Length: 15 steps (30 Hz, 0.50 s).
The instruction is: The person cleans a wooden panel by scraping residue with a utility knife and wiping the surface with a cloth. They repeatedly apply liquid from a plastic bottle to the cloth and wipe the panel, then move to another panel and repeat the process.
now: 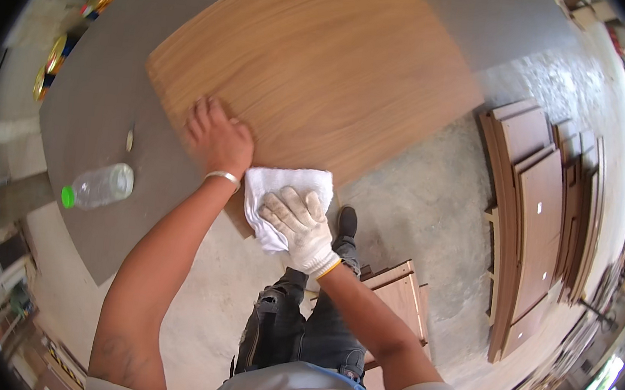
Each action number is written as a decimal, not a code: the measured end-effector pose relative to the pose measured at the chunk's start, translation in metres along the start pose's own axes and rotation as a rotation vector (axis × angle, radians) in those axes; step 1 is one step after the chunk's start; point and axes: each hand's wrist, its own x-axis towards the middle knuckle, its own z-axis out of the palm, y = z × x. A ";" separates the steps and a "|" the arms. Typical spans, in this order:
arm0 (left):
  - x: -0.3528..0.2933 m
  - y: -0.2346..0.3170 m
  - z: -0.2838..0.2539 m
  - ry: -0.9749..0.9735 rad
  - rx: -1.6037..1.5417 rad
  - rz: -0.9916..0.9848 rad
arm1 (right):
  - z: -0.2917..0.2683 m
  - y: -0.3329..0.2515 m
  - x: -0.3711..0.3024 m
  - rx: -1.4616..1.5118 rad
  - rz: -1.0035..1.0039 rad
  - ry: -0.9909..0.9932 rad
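Note:
A large wood-grain panel point(317, 68) lies flat on the grey table point(95, 110), its near edge reaching past the tabletop. My left hand point(220, 137) is bare and rests on the panel near its lower left edge, fingers stretched out. Beside it, a folded white cloth point(303, 178) sits at the panel's near edge, one part hanging down. Wearing a white knit glove, my right hand point(299, 228) presses on the cloth and holds it. Under the cloth, the panel's edge is partly hidden.
A clear plastic bottle point(105, 185) with a green cap lies on the table's left side, near a small pale object point(130, 138). Stacked brown panels point(540, 217) stand on the floor at right. More panels point(402, 298) lie beside my legs. Cans point(57, 54) stand beyond the table's left edge.

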 end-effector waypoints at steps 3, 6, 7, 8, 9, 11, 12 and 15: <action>-0.001 0.001 0.005 0.017 -0.007 0.023 | -0.048 0.095 0.030 -0.216 0.231 0.006; 0.004 0.000 0.001 0.000 -0.007 0.039 | -0.157 0.188 0.093 -0.393 0.445 0.208; 0.003 0.006 0.002 -0.003 -0.021 0.046 | -0.176 0.210 0.095 -0.239 0.452 0.451; 0.000 0.006 0.002 -0.041 -0.024 0.048 | -0.178 0.208 0.104 -0.101 0.527 0.603; 0.001 0.005 0.001 -0.069 -0.026 0.047 | -0.148 0.197 0.093 -0.101 0.541 0.541; 0.003 0.011 0.004 -0.073 -0.040 0.073 | -0.096 0.145 0.060 -0.171 0.470 0.402; 0.000 0.004 -0.001 -0.082 -0.021 0.077 | -0.090 0.116 0.055 -0.191 0.430 0.177; -0.002 -0.007 -0.005 -0.128 -0.042 0.061 | -0.102 0.079 0.046 0.007 0.062 -0.207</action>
